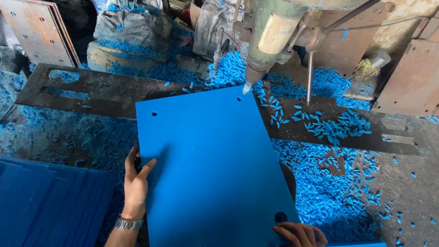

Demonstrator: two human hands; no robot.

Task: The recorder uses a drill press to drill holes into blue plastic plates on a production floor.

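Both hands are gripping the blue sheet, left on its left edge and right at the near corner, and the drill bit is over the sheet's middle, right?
Not quite. The head view shows the drill bit over the far edge of the blue sheet, near a small hole there, not its middle. The rest holds: the left hand is on the left edge and the right hand at the near corner.

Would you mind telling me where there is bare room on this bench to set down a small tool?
The grey patch at far right, beyond the blue shavings, is mostly bare. The dark metal plate left of the drill is fairly open too. The blue sheet, gripped by the left hand and right hand, fills the middle; shavings crowd around it.
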